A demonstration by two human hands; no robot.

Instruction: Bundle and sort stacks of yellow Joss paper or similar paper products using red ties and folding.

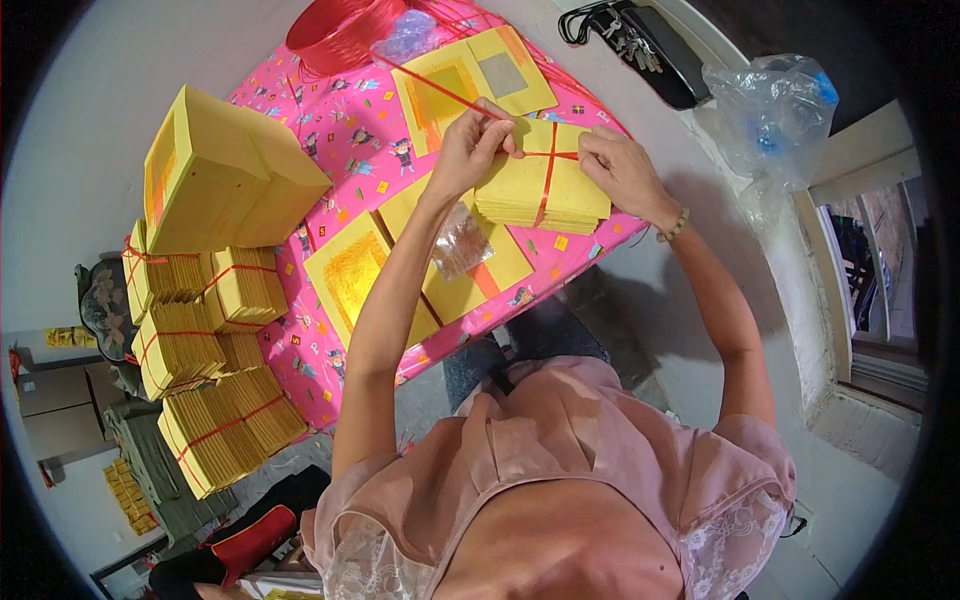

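Note:
A thick stack of yellow paper [515, 195] lies at the right part of the table, with red plastic string [547, 178] crossed over its top. My left hand [474, 148] is closed in a pinch on the string at the stack's left edge. From that hand a taut length runs up and left toward a big red coil of string [340, 38]. At the stack's right edge my right hand [622, 170] has its fingers curled closed on the string's other side. The exact ends inside the fingers are hidden.
Yellow sheets with gold and silver patches [352, 285] lie on the pink patterned tablecloth [325, 160]. At the left stand a tall yellow stack [225, 180] and several string-tied bundles [225, 425]. A black pouch with keys [655, 55] and a clear plastic bag [770, 120] sit on the right ledge.

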